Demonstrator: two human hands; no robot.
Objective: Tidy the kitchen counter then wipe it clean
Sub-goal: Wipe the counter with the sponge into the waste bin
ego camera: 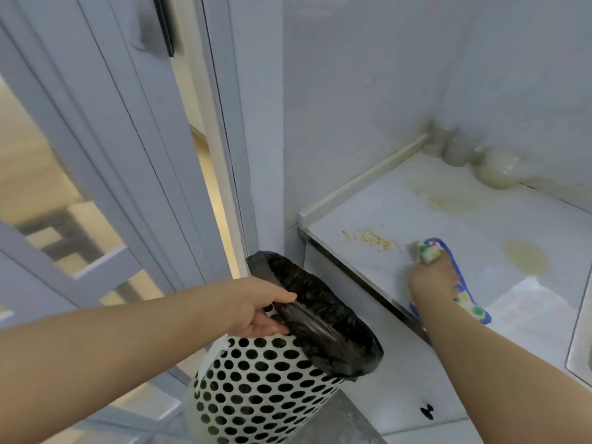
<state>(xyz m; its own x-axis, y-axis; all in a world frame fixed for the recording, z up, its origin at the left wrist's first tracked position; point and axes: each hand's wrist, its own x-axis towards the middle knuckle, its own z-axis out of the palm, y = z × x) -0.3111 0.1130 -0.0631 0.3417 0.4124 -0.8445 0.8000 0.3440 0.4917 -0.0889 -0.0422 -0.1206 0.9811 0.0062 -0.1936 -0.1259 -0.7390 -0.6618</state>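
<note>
L hand (262,310) fingers (282,298) curl round bin (256,389) rim, mouth below surface (480,225) edge. R hand (431,277) clutches cloth (426,253) beside crumbs (371,240). Sweep slow toward edge; bin under drop pt.

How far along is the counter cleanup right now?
Tidying looks mostly done: only a few containers stand in the back corner of the counter. In hand: the left hand holds the bin by its rim beside the counter edge, and the right hand grips the cloth near the crumbs. Left: crumbs and yellowish stains unwiped.
</note>
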